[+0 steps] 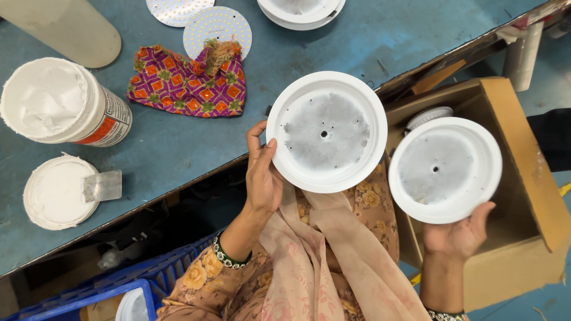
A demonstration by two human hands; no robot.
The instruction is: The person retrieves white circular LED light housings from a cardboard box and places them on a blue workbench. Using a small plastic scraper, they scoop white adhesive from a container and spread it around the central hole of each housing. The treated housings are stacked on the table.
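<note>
While two round white housings are held up side by side, the scene is viewed from above, looking down past a floral sleeve and a pale scarf [309,261] draped over the lap. Nearest, at the lower left, a blue plastic crate [89,291] sits under the table edge.

The left hand [262,178] is closed on the left rim of one white dish-shaped housing [326,132], thumb on the inner face, fingers hidden behind. This housing is held over the near edge of the blue table [178,148]. Its flat centre is smeared with a thin grey-white layer around a small central hole.

The right hand [459,235] is closed on the near rim of a second white housing [445,169], cupped from below. It is held above an open cardboard box [529,196] to the right of the table, in which another ribbed white part [429,116] is partly seen. Its centre carries a similar smear.

As a judgement, good handling here calls for gripping by the rims only, so that the coated centres are kept untouched, and for the two pieces to be kept apart and level.

Farther out on the table, at the left, an open lid [55,191] with white paste and a small clear scraper [102,185] lies beside an open tub of white paste [59,102]. A patterned purple and orange cloth [187,80] lies beyond, then two round white dotted boards [217,27], more stacked white housings [300,12], and a pale cylinder [65,27] at the far left.
</note>
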